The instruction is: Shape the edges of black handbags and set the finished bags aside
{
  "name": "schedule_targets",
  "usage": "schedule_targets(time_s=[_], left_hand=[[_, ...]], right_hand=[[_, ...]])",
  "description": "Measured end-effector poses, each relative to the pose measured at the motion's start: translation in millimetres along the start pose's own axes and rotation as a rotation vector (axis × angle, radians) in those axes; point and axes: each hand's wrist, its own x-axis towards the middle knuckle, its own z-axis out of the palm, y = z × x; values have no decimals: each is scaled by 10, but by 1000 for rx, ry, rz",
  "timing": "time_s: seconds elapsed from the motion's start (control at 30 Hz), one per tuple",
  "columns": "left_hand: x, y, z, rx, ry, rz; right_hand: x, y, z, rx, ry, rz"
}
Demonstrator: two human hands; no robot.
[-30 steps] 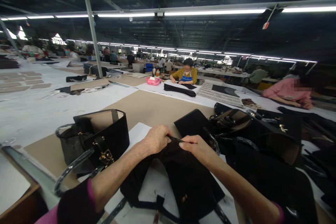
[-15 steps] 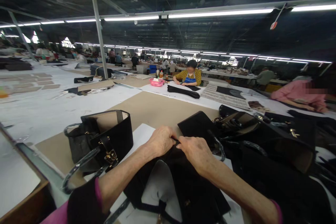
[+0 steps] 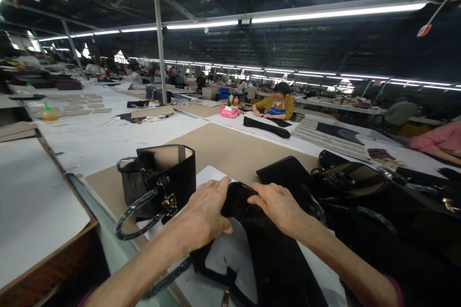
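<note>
In front of me a black handbag [image 3: 281,259] lies tilted on white paper, with a pale grey area and a strap with a metal zip pull on its near side. My right hand [image 3: 279,204] pinches its far upper edge between thumb and fingers. Against the left side of that same edge rests my left hand [image 3: 207,208], its thumb lower down and apart from the fingers, with the black material between them. Some fingertips are hidden behind the bag. Left of my hands stands another black handbag [image 3: 185,168], open at the top, with wrapped handles and a gold clasp.
More black bags [image 3: 378,230] crowd the right side. Brown board [image 3: 234,141] covers part of the table. Across it, a co-worker in a blue apron [image 3: 277,105] sits near a pink basket [image 3: 229,112] and stacked black strips [image 3: 266,127]. A glue bottle [image 3: 49,112] stands at left.
My left hand has gone from pinching the edge beside my right hand to spreading against the bag's left side. The hands are farther apart. The view has turned left.
</note>
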Motion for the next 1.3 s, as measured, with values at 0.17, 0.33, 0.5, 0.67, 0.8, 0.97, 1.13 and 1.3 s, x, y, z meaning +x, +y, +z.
schedule_targets(time_s=[0.17, 0.33, 0.5, 0.67, 0.8, 0.97, 1.13, 1.3], left_hand=[[-330, -374, 120, -229, 19, -162], [-304, -574, 239, -530, 5, -46], [-305, -599, 256, -621, 31, -8], [-304, -626, 260, -710, 19, 17], [-270, -657, 271, -795, -8, 43], [-275, -673, 217, -748, 29, 87], [-325, -643, 176, -911, -28, 63], [-330, -648, 264, -972, -79, 33]], right_hand=[[21, 9, -12, 37, -3, 2], [98, -104, -8, -4, 65, -22], [237, -212, 25, -10, 84, -59], [312, -148, 57, 94, 76, -87], [347, -73, 61, 229, 36, -116], [352, -45, -34, 395, -63, -247], [217, 29, -183, 488, -171, -269], [76, 102, -147, 562, -281, -155]])
